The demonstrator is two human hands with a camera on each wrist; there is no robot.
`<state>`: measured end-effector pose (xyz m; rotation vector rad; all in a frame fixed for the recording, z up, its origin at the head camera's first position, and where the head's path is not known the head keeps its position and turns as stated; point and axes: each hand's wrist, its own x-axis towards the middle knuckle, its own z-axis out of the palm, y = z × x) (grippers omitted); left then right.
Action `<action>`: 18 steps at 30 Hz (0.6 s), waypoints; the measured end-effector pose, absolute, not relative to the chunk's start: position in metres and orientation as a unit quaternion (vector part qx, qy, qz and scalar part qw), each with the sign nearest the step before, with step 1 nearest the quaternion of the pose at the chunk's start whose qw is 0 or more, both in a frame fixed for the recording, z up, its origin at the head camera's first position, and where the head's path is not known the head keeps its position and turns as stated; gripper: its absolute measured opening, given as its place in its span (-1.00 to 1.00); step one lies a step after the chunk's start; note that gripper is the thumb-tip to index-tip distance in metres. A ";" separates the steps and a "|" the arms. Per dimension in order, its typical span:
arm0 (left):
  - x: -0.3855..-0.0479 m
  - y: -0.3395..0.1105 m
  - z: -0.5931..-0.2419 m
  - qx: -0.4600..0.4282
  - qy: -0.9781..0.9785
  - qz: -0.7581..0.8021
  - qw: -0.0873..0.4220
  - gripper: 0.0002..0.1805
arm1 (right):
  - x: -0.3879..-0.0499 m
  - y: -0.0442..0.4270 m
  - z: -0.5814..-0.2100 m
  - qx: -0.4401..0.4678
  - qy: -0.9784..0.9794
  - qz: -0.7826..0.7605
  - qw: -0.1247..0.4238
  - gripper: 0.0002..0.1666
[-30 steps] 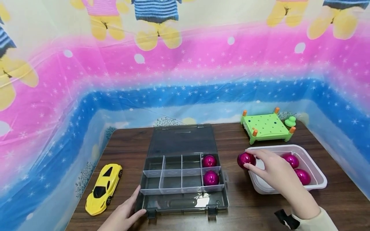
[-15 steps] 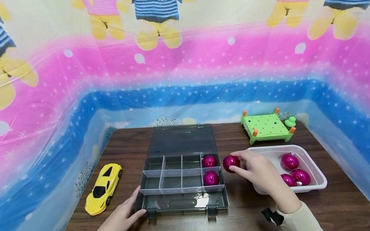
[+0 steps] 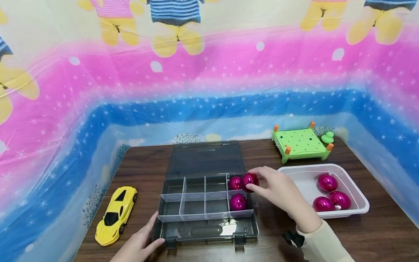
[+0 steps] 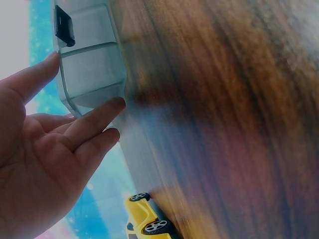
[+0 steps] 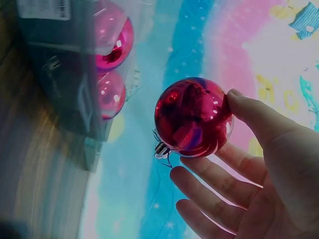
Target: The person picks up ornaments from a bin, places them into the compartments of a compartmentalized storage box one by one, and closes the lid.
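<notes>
A dark translucent compartment box (image 3: 194, 199) lies with its lid folded back. Two shiny magenta balls, one (image 3: 238, 202) in the front right compartment and one (image 3: 234, 183) behind it, sit in its rightmost column. My right hand (image 3: 280, 191) pinches another magenta ball (image 3: 250, 181) over the box's right edge; the right wrist view shows this ball (image 5: 193, 117) between thumb and fingers, with a metal cap and thin loop. My left hand (image 3: 140, 240) rests with extended fingers against the box's front left corner, and the left wrist view shows its fingers (image 4: 95, 122) touching the box wall.
To the right, a white tub (image 3: 363, 198) holds three magenta balls. Behind it stands a green toy bed (image 3: 299, 143) with orange posts, beside a small green piece (image 3: 327, 137). A yellow toy car (image 3: 116, 215) is at the left. Patterned cloth hangs behind the table.
My right hand has carried its ball leftward from the tub's left edge to above the box's right edge. The left hand has stayed at the box corner.
</notes>
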<state>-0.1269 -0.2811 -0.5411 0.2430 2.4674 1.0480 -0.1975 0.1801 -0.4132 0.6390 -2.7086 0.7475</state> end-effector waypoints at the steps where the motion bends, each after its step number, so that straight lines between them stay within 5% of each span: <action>1: -0.128 -0.283 -0.546 0.088 0.893 0.382 0.223 0.15 | -0.199 0.178 -0.412 0.220 -0.932 0.257 0.129 -0.48; 18: -0.132 -0.288 -0.561 0.077 0.903 0.365 0.214 0.08 | -0.212 0.135 -0.418 0.209 -0.943 0.239 0.101 -0.48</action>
